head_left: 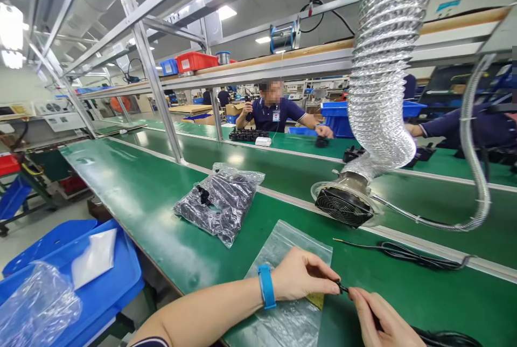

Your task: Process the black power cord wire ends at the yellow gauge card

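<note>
Small black part [342, 287] hanging between hands, near clear zip bag [288, 242]. Left hand [302, 276] pinching one end, right hand [378, 316] pinching other, thumbs and fingertips nearly meeting. Likely weighing little, bending slightly, seeming easiest to hold at ends. Fingers hiding its shape; link to black cable [448, 337] being unclear; frame cutting off right wrist.

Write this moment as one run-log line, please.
left hand: pinching small, thin black piece | right hand: pinching its other end | under left hand: clear plastic bag
</note>
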A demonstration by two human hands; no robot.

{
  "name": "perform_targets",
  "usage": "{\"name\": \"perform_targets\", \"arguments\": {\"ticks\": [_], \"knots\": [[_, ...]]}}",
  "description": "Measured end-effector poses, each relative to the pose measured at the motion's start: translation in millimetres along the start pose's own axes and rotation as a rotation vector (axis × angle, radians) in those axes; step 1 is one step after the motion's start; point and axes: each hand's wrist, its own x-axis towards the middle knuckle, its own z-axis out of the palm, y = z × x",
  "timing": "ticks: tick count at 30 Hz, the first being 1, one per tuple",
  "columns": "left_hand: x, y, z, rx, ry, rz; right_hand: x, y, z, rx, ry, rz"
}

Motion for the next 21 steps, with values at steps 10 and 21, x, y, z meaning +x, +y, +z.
{"name": "perform_targets", "arguments": {"ticks": [10, 21], "knots": [[-3, 5, 2.9, 0.133, 0.046, 0.246, 3, -12, -1, 0.097, 0.006, 0.149], [-9, 0, 5.1, 0.353, 0.002, 0.459, -5, -20, 5, 0.113, -0.092, 0.337]]}}
